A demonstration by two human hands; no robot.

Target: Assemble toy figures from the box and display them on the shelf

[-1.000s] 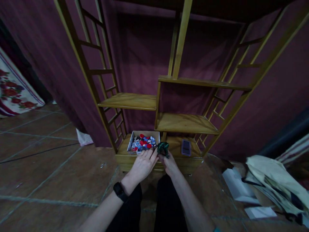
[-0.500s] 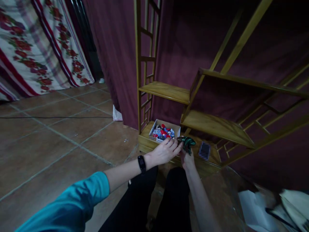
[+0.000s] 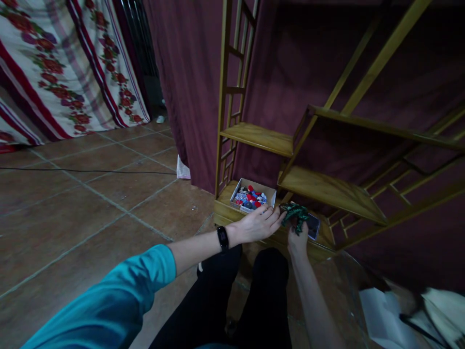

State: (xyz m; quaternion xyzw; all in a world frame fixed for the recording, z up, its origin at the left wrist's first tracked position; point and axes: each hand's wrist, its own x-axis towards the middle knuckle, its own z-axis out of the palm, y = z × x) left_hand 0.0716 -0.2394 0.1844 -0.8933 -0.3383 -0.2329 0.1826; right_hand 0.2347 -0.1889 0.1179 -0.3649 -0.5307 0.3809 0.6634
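Note:
A dark green toy figure with lighter stripes, dinosaur-like in shape (image 3: 295, 213), is held up between my two hands above the low shelf. My left hand (image 3: 260, 224), with a black band on its wrist, has its fingers closed on the figure's left end. From below, my right hand (image 3: 298, 241) grips the figure's lower right part; some of those fingers are hidden. Just behind my left hand stands an open cardboard box (image 3: 268, 188) holding many small red, blue and white pieces (image 3: 250, 198).
A dark flat rectangular object (image 3: 314, 227) lies on the low shelf (image 3: 327, 237), right of the toy. Wooden shelves (image 3: 327, 189) rise above, in front of a maroon curtain (image 3: 196, 97). A black cable (image 3: 90, 170) crosses the tiled floor. White items (image 3: 387, 315) lie at the lower right.
My hands and the green figure have moved slightly right in the view, and more of the figure shows. The whole scene has shifted a little as my head turned.

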